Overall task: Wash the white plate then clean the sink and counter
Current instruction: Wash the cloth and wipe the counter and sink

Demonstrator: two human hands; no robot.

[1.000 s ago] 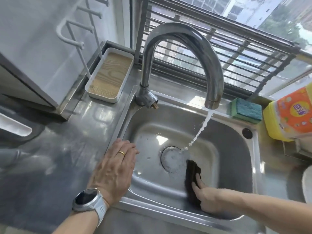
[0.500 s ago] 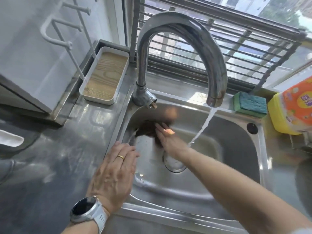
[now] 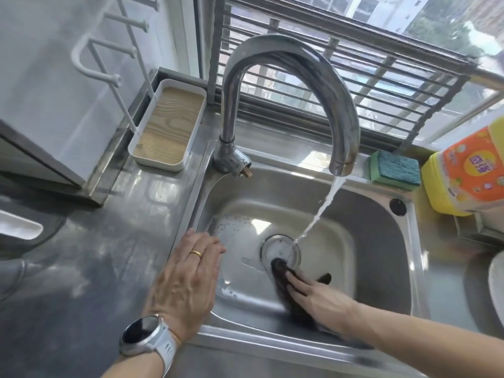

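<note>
The steel sink [image 3: 381, 214] fills the middle of the head view, and water runs from the curved tap [image 3: 294, 66] onto the drain [image 3: 278, 246]. My right hand [image 3: 319, 298] presses a dark cloth [image 3: 283, 279] flat against the sink floor just in front of the drain, fingers straight. My left hand [image 3: 188, 285] rests flat on the sink's left rim, fingers straight, a watch on its wrist. A sliver of the white plate [image 3: 495, 290] shows at the right edge, on the steel counter [image 3: 81, 268].
A white tray with a wood-grain base [image 3: 169, 129] and a white rack stand at the back left. A green and blue sponge [image 3: 395, 170] and a yellow detergent bottle [image 3: 463, 173] sit behind the sink at the right. A barred window runs along the back.
My right hand swept the cloth from the sink's front to the back left corner, then back to just in front of the drain. My left hand stayed on the rim.
</note>
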